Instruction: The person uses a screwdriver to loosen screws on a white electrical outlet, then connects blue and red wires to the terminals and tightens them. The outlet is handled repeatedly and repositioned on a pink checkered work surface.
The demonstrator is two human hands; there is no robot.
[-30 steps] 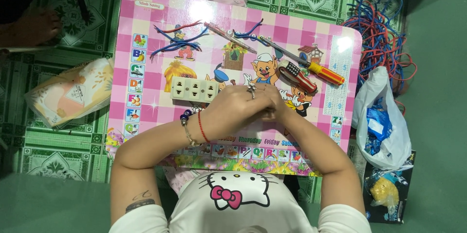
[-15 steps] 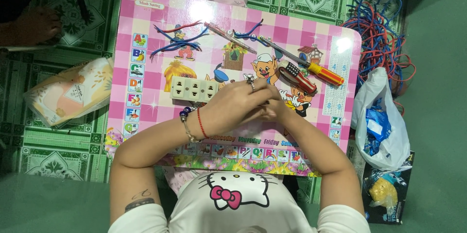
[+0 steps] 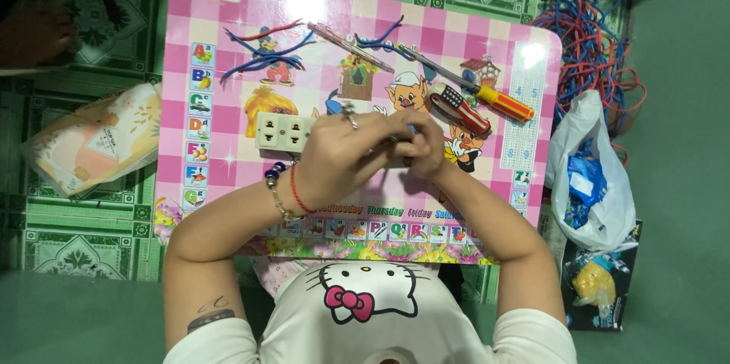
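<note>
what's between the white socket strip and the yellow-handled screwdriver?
Head view: both hands, left hand and right hand, clasped together, then red-handled pliers.

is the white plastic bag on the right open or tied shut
Open: the white plastic bag gapes at its top, so blue packets inside show through the mouth, beside the pink checked table.

Peach-and-cream flat packet (image 3: 95, 140) left of the table; white plastic bag (image 3: 589, 174), black-edged yellow packet (image 3: 597, 284) right.
</note>
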